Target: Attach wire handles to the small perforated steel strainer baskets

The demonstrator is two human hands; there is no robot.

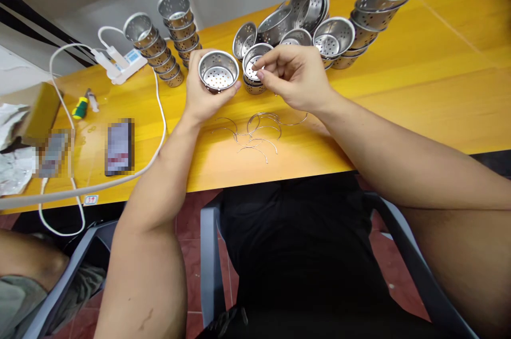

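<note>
My left hand (200, 100) is wrapped round a perforated metal cup (219, 80), its open mouth facing up toward me. Just to the right, my right hand (301, 74) has thumb and index finger pinched together; what they hold, if anything, I cannot make out. Those fingertips hover in front of another perforated cup (255, 87), which stands on the table and is partly hidden by the hand. Below both hands, several thin curved metal wires (261, 140) lie loosely on the yellow tabletop.
Stacks of perforated cups stand at left (159, 54) and at far right (375, 19); a loose heap of cups (275, 25) sits between. A power strip (125, 67), white cable (162, 110), phone (118, 147) and green-yellow screwdriver (80, 108) are on the left. Another person's leg (32, 259) shows lower left.
</note>
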